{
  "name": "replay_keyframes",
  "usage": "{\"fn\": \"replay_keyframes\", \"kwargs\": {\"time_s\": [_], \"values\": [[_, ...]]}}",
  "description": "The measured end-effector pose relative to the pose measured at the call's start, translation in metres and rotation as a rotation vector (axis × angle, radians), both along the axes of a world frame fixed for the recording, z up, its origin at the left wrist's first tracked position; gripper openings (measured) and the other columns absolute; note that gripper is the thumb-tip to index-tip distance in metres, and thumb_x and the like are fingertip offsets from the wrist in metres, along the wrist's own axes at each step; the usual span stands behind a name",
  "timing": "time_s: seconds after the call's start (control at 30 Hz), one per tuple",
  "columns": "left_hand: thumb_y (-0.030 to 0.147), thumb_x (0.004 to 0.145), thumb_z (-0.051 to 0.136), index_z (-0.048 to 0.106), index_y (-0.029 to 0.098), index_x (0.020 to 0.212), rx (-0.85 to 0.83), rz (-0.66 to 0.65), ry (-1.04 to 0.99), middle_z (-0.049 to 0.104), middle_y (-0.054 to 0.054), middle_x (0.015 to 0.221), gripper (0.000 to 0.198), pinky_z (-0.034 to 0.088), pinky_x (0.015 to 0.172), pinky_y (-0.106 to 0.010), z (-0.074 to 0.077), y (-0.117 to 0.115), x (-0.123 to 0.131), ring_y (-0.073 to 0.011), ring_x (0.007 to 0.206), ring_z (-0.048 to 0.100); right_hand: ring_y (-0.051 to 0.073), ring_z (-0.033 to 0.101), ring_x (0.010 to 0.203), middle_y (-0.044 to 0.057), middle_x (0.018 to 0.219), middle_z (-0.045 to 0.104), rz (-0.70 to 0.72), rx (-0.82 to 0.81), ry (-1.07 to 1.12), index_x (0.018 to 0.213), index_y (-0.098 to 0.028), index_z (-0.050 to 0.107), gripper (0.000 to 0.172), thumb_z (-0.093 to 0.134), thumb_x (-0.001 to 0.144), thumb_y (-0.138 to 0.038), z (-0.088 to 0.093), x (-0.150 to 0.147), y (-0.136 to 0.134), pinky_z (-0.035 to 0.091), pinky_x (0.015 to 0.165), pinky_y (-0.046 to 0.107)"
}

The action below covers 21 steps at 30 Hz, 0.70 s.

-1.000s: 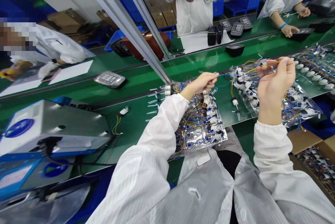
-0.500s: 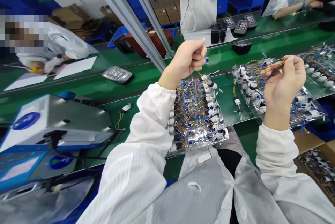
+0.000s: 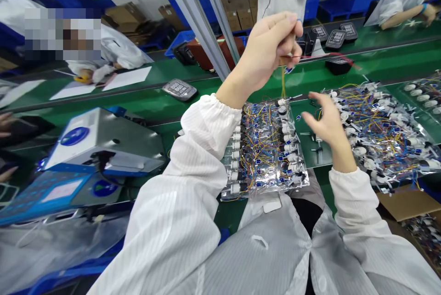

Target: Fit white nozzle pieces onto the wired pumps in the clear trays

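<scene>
My left hand (image 3: 268, 49) is raised above the bench, its fingers pinched on a bundle of thin wires (image 3: 283, 81) that hangs down toward a small white part at the top of the near pile. That pile (image 3: 267, 150) is clear plastic bags of small white parts with yellow, blue and red wires, right in front of me. My right hand (image 3: 325, 122) hovers low over the green mat between the two piles, fingers apart and holding nothing. A second, looser pile of wired parts (image 3: 374, 132) lies to its right.
A grey and blue machine (image 3: 103, 141) with a blue panel stands at my left. Beyond an aluminium frame post (image 3: 198, 19) runs a green conveyor (image 3: 379, 63) with digital display units (image 3: 179, 88). Other people in white coats work across it. A cardboard box (image 3: 409, 203) sits lower right.
My left hand has risen higher, drawing the wires up with it. My right hand has let go of the wires it held, dropped down and opened over the mat.
</scene>
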<state>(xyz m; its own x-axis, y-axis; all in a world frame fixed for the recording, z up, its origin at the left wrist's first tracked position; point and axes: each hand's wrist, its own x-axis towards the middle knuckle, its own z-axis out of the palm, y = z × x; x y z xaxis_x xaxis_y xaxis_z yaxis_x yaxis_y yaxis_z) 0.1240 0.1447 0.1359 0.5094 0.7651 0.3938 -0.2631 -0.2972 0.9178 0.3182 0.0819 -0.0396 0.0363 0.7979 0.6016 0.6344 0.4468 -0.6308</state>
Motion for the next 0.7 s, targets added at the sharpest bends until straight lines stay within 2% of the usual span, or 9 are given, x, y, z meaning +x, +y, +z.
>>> {"fn": "replay_keyframes", "kwargs": {"time_s": [0.07, 0.1, 0.17, 0.23, 0.3, 0.4, 0.47, 0.57, 0.7], "values": [[0.019, 0.110, 0.031, 0.052, 0.018, 0.083, 0.023, -0.009, -0.041, 0.025, 0.004, 0.057, 0.035, 0.045, 0.066, -0.022, 0.004, -0.004, 0.000, -0.0120, 0.066, 0.063, 0.032, 0.062, 0.123, 0.013, 0.134, 0.066, 0.186, -0.079, 0.045, 0.140, -0.025, 0.056, 0.070, 0.084, 0.078, -0.044, -0.001, -0.028, 0.007, 0.051, 0.108, 0.051], [0.020, 0.111, 0.030, 0.052, 0.018, 0.084, 0.020, -0.002, -0.070, 0.025, 0.004, 0.058, 0.035, 0.046, 0.069, -0.022, 0.007, -0.006, 0.000, -0.0128, 0.071, 0.066, 0.030, 0.066, 0.115, 0.012, 0.128, 0.069, 0.238, -0.127, 0.090, 0.139, -0.025, 0.056, 0.068, 0.083, 0.080, -0.047, -0.002, -0.038, 0.012, 0.054, 0.103, 0.049], [0.023, 0.112, 0.031, 0.054, 0.019, 0.084, -0.020, 0.051, -0.142, 0.022, 0.003, 0.061, 0.036, 0.046, 0.069, -0.022, 0.012, -0.009, -0.004, -0.0140, 0.077, 0.069, 0.025, 0.070, 0.091, 0.007, 0.104, 0.073, 0.287, -0.231, 0.216, 0.130, -0.026, 0.060, 0.052, 0.076, 0.087, -0.051, -0.006, -0.049, 0.020, 0.059, 0.087, 0.044], [0.026, 0.112, 0.035, 0.055, 0.020, 0.083, -0.091, 0.147, -0.255, 0.017, 0.003, 0.063, 0.035, 0.047, 0.066, -0.023, 0.019, -0.010, -0.014, -0.0145, 0.075, 0.068, 0.020, 0.066, 0.067, 0.001, 0.080, 0.069, 0.299, -0.330, 0.333, 0.120, -0.026, 0.061, 0.039, 0.070, 0.092, -0.051, -0.007, -0.045, 0.023, 0.058, 0.071, 0.038], [0.028, 0.112, 0.038, 0.055, 0.020, 0.082, -0.153, 0.259, -0.393, 0.013, 0.003, 0.065, 0.036, 0.045, 0.060, -0.024, 0.026, -0.006, -0.033, -0.0108, 0.062, 0.057, 0.017, 0.058, 0.055, -0.002, 0.068, 0.063, 0.263, -0.379, 0.366, 0.113, -0.026, 0.062, 0.034, 0.071, 0.091, -0.050, -0.005, -0.030, 0.019, 0.053, 0.061, 0.034], [0.030, 0.115, 0.032, 0.056, 0.023, 0.082, -0.195, 0.356, -0.485, 0.014, 0.002, 0.066, 0.042, 0.032, 0.050, -0.029, 0.025, 0.005, -0.077, -0.0105, 0.053, 0.027, 0.017, 0.057, 0.060, 0.000, 0.070, 0.063, 0.142, -0.340, 0.194, 0.096, -0.023, 0.066, 0.030, 0.077, 0.086, -0.049, 0.003, -0.003, 0.012, 0.046, 0.059, 0.031], [0.037, 0.115, 0.034, 0.057, 0.025, 0.087, -0.205, 0.374, -0.465, 0.014, 0.002, 0.064, 0.038, 0.024, 0.048, -0.031, 0.013, 0.011, -0.110, -0.0133, 0.056, 0.018, 0.019, 0.059, 0.068, 0.001, 0.076, 0.066, 0.095, -0.302, 0.028, 0.089, -0.021, 0.068, 0.030, 0.079, 0.084, -0.048, 0.007, 0.008, 0.011, 0.044, 0.063, 0.031], [0.046, 0.115, 0.025, 0.052, 0.022, 0.091, -0.369, 0.315, -0.494, 0.017, 0.006, 0.058, 0.043, 0.018, 0.050, -0.027, -0.021, 0.013, -0.154, -0.0113, 0.056, 0.012, 0.020, 0.061, 0.072, 0.003, 0.082, 0.070, 0.096, -0.282, -0.149, 0.094, -0.020, 0.072, 0.028, 0.081, 0.084, -0.045, 0.006, 0.015, 0.019, 0.044, 0.068, 0.031], [0.053, 0.112, 0.028, 0.055, 0.024, 0.088, -0.463, 0.404, -0.472, 0.024, 0.006, 0.054, 0.046, 0.027, 0.052, -0.028, -0.072, 0.004, -0.191, -0.0116, 0.051, 0.021, 0.021, 0.063, 0.072, 0.004, 0.085, 0.074, 0.128, -0.321, -0.284, 0.110, -0.021, 0.073, 0.034, 0.083, 0.081, -0.037, -0.011, 0.012, 0.043, 0.045, 0.068, 0.031]]}}
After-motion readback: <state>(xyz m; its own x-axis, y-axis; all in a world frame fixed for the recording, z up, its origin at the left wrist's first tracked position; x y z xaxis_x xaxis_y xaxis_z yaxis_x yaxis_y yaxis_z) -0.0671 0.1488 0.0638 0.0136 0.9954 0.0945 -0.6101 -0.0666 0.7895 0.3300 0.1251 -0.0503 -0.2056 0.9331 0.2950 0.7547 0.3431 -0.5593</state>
